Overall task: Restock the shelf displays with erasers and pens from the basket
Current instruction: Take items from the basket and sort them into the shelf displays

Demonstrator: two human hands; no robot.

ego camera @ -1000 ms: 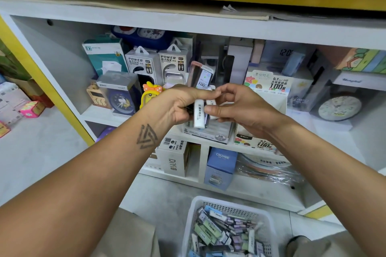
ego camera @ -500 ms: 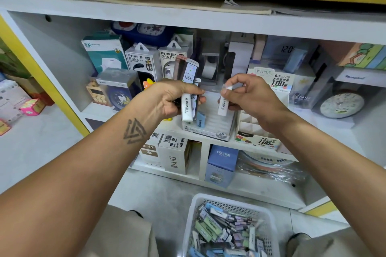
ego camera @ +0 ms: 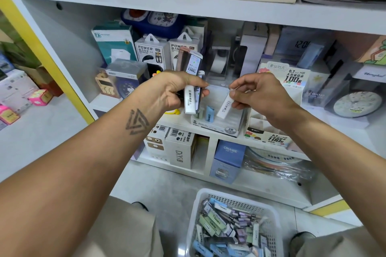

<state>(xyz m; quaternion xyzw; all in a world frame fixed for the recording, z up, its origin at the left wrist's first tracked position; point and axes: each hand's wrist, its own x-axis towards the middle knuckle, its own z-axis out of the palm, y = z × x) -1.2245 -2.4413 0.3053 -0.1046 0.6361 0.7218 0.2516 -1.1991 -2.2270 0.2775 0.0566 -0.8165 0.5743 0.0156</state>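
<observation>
Right hand (ego camera: pixel 257 94), centre-right of frame, pinched one white eraser (ego camera: pixel 224 107), tilted, just above the clear display box (ego camera: pixel 219 125) on the shelf (ego camera: pixel 208 131). I noted the left hand (ego camera: pixel 177 92) at centre, fingers curled round a bundle of packets (ego camera: pixel 191 81). Basket (ego camera: pixel 198 202) of erasers sat bottom centre.

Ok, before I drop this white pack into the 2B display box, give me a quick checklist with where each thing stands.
1. Right hand pinches the white pack: ok.
2. Pack above the display box: ok.
3. Free room in the box beside the blue pack: ok.
4. Pack upright for dropping in: not ok, tilted.
5. Left hand grips the spare packs: ok.
6. Pack matches the 2B label: cannot tell.
</observation>
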